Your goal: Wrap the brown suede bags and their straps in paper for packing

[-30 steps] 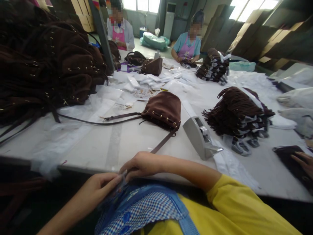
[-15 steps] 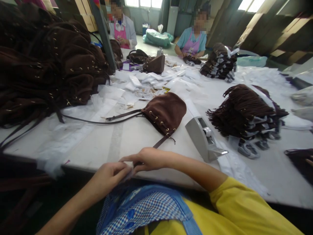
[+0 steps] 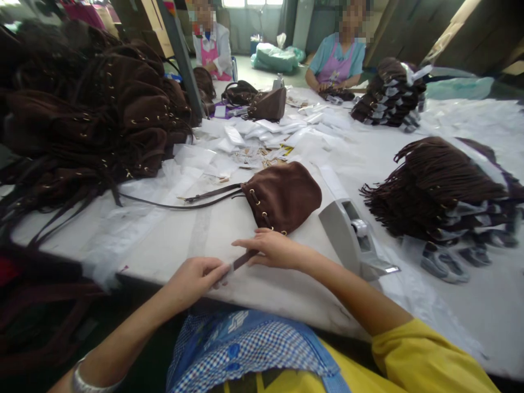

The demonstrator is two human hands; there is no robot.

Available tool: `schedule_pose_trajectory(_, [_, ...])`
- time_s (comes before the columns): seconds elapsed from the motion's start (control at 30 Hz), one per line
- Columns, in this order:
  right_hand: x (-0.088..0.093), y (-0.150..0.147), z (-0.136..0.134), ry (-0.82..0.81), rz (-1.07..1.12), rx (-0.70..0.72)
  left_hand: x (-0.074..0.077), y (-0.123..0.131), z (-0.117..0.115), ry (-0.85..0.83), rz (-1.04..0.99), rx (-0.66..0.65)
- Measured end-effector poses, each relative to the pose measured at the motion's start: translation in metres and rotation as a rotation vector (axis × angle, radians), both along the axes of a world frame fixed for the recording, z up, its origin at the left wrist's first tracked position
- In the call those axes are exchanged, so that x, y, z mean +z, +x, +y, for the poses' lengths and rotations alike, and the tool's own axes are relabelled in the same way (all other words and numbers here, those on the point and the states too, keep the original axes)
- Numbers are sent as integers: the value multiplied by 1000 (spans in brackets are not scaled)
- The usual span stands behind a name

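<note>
A dark brown drawstring bag point(image 3: 292, 191) with gold eyelets lies on its side in front of me. One long strap stretches to the left, with a small buckle near its loose end. The other strap point(image 3: 243, 260) comes toward me from the bag's mouth. My left hand point(image 3: 200, 281) pinches this strap's end near the table edge, with a bit of something whitish at the fingertips. My right hand point(image 3: 274, 248) grips the same strap closer to the bag, its index finger stretched out to the left. The strap runs taut between both hands.
A grey tape dispenser point(image 3: 341, 232) stands right of the bag. Bundled fringed brown pieces point(image 3: 444, 183) lie at the right. Brown bags point(image 3: 135, 103) are heaped at the left beside a metal post point(image 3: 182, 60). White packets point(image 3: 262, 129) litter the middle. Two people work across the table.
My right hand has moved up along the strap toward the bag, baring a length of strap between my hands. My left hand still pinches the end.
</note>
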State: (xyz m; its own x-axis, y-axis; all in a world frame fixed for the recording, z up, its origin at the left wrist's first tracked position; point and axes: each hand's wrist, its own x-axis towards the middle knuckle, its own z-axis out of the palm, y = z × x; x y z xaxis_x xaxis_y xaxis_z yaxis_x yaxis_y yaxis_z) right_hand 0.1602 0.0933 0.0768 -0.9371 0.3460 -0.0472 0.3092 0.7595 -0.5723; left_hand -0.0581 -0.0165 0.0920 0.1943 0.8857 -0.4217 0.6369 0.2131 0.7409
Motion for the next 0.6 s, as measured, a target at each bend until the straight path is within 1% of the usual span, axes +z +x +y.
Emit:
schedule_pose_trajectory(0.07, [-5, 7, 6, 73, -39, -88, -1, 0, 2, 8, 17, 19])
schedule_pose_trajectory(0.13, [-9, 9, 8, 46, -34, -112, -3, 6, 6, 26, 11, 15])
schedule_pose_trajectory(0.23, [-10, 4, 7, -5, 3, -26, -3, 23, 19, 103, 36, -40])
schedule_pose_trajectory(0.3, [-9, 4, 7, 9, 33, 31, -3, 30, 26, 153, 82, -65])
schedule_pose_trajectory(0.33, [-9, 7, 8, 39, 56, 39, -3, 32, 29, 165, 100, -66])
schedule_pose_trajectory(0.4, [-11, 15, 12, 134, 104, 10, -3, 30, 30, 163, 106, -45])
schedule_pose_trajectory(0.5, [-21, 25, 16, 279, 134, -49, -7, 25, 30, 158, 98, -16])
schedule_pose_trajectory(0.6, [-32, 22, 18, 296, 167, -25, -11, 29, 34, 185, 110, -25])
